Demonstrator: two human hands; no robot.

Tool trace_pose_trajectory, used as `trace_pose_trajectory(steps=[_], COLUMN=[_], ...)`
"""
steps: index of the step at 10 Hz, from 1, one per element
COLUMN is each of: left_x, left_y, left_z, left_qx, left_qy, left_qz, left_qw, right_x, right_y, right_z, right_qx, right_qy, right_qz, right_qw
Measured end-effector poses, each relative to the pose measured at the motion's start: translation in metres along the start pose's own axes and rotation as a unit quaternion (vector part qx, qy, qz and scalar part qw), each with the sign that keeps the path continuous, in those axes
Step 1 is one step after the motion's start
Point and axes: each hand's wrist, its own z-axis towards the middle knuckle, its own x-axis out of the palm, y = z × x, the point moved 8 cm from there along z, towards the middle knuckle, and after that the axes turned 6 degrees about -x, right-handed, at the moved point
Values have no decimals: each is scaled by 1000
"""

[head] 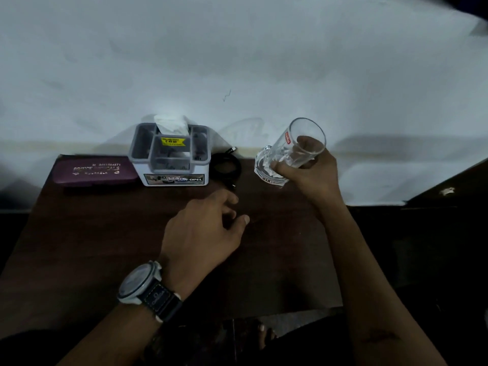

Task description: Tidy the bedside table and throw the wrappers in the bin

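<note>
Right hand [314, 173] grasps a clear glass [293, 151], tilted, over the far right corner of the bedside table [105, 233]. Left hand [203, 228], with a wristwatch [142, 283], hangs loosely curled over the table's middle, holding nothing. Along the far edge sit a purple case [95, 170], a grey-white organiser [171, 157] and a black cable [227, 166].
</note>
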Motion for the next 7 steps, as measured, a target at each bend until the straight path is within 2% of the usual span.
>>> trace_pose_trajectory(steps=[4,7], left_x=[1,-5], left_y=[5,10], left_z=[4,6], left_qx=[8,11], left_qy=[-10,-12], left_qz=[9,-3], left_qw=[1000,1000], right_x=[21,23], right_y=[-16,-18], right_z=[15,9], right_qx=[-15,-30], right_qy=[13,22], right_qz=[-48,-10], right_qw=[999,999])
